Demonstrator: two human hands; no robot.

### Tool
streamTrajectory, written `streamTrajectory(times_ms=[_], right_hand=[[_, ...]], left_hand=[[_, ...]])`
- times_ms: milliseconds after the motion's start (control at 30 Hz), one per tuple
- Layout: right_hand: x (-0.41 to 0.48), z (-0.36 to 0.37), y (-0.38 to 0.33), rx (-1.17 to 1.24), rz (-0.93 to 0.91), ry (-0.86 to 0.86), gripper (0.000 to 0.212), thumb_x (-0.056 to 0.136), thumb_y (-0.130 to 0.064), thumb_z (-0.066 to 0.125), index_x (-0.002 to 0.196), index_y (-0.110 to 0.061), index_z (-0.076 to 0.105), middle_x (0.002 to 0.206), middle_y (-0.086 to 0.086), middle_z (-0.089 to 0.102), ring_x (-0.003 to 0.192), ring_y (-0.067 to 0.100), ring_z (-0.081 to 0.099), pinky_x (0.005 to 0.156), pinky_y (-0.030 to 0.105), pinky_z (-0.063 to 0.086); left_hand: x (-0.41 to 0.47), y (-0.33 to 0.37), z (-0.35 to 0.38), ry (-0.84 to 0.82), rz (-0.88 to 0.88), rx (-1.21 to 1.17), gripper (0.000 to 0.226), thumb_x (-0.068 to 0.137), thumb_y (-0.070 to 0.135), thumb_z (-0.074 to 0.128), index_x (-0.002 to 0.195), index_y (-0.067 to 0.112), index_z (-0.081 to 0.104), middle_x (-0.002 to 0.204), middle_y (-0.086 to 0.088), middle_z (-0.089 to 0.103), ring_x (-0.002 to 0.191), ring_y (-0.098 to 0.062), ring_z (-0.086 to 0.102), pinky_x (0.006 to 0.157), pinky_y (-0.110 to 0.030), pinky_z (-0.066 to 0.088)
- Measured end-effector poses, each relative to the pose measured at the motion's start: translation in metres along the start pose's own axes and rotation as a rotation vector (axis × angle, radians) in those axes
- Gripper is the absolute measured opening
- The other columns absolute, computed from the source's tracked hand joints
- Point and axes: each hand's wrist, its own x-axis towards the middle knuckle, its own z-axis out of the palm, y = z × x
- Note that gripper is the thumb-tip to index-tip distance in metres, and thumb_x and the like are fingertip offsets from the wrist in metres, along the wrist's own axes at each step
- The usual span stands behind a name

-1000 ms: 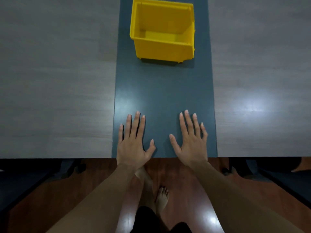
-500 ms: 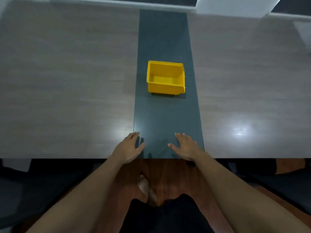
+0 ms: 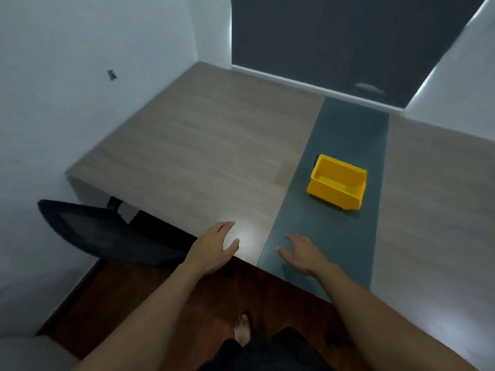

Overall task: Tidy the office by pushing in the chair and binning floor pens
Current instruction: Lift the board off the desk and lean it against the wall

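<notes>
A yellow open bin point(image 3: 338, 183) stands empty on the dark green strip point(image 3: 345, 145) of the desk, to the right of centre. A black mesh office chair point(image 3: 104, 231) sits at the left, its back tilted and partly tucked under the desk edge. My left hand point(image 3: 214, 249) hovers open over the desk's near edge, beside the chair. My right hand point(image 3: 304, 254) rests open on the green strip, well short of the bin. No pen is in view on the dark wood floor point(image 3: 150, 295).
The grey wood desk point(image 3: 203, 156) runs into a corner with white walls on the left and at the back. A dark window point(image 3: 348, 41) is behind the desk. My bare foot point(image 3: 242, 329) stands on the floor below the desk edge.
The view has swung left and lifted, bringing the chair and the walls into sight. Both hands have risen from lying flat and drifted toward the desk's edge.
</notes>
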Motion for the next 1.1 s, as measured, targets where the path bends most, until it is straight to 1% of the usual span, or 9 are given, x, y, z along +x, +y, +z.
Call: streamTrajectory(times_ms=[133,367,500,633,733,833,900,967,1100], right_hand=[[0.004,-0.012,-0.041,-0.057,-0.153,0.018,0.078,0.101,-0.066,0.047,0.158,-0.013,0.040,0.162,0.009,0.044,0.149,0.029,0.039,0.123,0.043,0.033],[-0.002,-0.008,-0.109,-0.093,-0.348,-0.037,0.087,0.094,-0.079,0.040,0.156,-0.018,0.043,0.159,0.003,0.048,0.148,0.025,0.039,0.121,0.048,0.035],[-0.006,0.016,-0.151,-0.128,-0.493,-0.086,0.077,0.100,-0.068,0.046,0.158,-0.017,0.041,0.160,0.004,0.046,0.150,0.024,0.038,0.122,0.047,0.035],[-0.025,0.034,-0.203,-0.135,-0.597,-0.122,0.073,0.102,-0.062,0.050,0.153,-0.011,0.047,0.154,0.009,0.054,0.142,0.028,0.049,0.116,0.043,0.042],[-0.034,0.043,-0.249,-0.135,-0.671,-0.130,0.082,0.098,-0.072,0.047,0.153,-0.012,0.047,0.153,0.006,0.054,0.142,0.027,0.051,0.115,0.042,0.045],[-0.044,0.058,-0.298,-0.176,-0.736,-0.126,0.072,0.102,-0.060,0.050,0.156,-0.012,0.044,0.155,0.008,0.053,0.142,0.027,0.050,0.115,0.042,0.044],[-0.050,0.066,-0.327,-0.188,-0.760,-0.134,0.070,0.102,-0.061,0.049,0.154,-0.013,0.045,0.149,0.008,0.056,0.137,0.029,0.053,0.111,0.043,0.047],[-0.056,0.084,-0.362,-0.203,-0.797,-0.157,0.076,0.098,-0.070,0.046,0.155,-0.018,0.043,0.149,0.005,0.054,0.139,0.029,0.051,0.111,0.045,0.048],[-0.069,0.129,-0.440,-0.197,-0.852,-0.203,0.076,0.100,-0.067,0.047,0.158,-0.019,0.039,0.160,0.005,0.045,0.152,0.026,0.034,0.121,0.049,0.038]], left_hand=[[-0.042,-0.011,-0.022,0.106,-0.100,-0.027,0.073,0.104,0.067,0.041,0.166,0.029,0.035,0.168,0.008,0.041,0.152,-0.015,0.043,0.122,-0.040,0.043],[-0.138,-0.029,-0.042,0.313,-0.272,-0.031,0.069,0.106,0.067,0.041,0.166,0.033,0.035,0.167,0.013,0.041,0.151,-0.009,0.044,0.117,-0.032,0.047],[-0.204,-0.046,-0.041,0.385,-0.385,-0.030,0.069,0.104,0.070,0.038,0.164,0.036,0.036,0.166,0.013,0.043,0.150,-0.008,0.044,0.117,-0.035,0.047],[-0.270,-0.064,-0.047,0.464,-0.493,-0.039,0.067,0.106,0.062,0.045,0.164,0.028,0.041,0.164,0.007,0.047,0.150,-0.011,0.045,0.121,-0.031,0.040],[-0.311,-0.082,-0.063,0.540,-0.591,-0.072,0.066,0.106,0.060,0.049,0.162,0.026,0.044,0.162,0.005,0.050,0.149,-0.013,0.047,0.121,-0.029,0.037],[-0.349,-0.102,-0.079,0.615,-0.662,-0.111,0.072,0.102,0.066,0.045,0.160,0.023,0.047,0.160,0.001,0.053,0.147,-0.018,0.050,0.123,-0.036,0.039],[-0.367,-0.114,-0.090,0.661,-0.696,-0.127,0.066,0.106,0.058,0.050,0.160,0.019,0.049,0.159,-0.002,0.053,0.147,-0.020,0.050,0.124,-0.035,0.038],[-0.394,-0.134,-0.098,0.705,-0.733,-0.146,0.063,0.108,0.053,0.053,0.161,0.020,0.047,0.163,-0.001,0.050,0.149,-0.018,0.048,0.124,-0.035,0.037],[-0.455,-0.182,-0.117,0.739,-0.795,-0.162,0.064,0.108,0.055,0.051,0.163,0.023,0.044,0.166,0.000,0.046,0.153,-0.018,0.044,0.126,-0.038,0.035]])
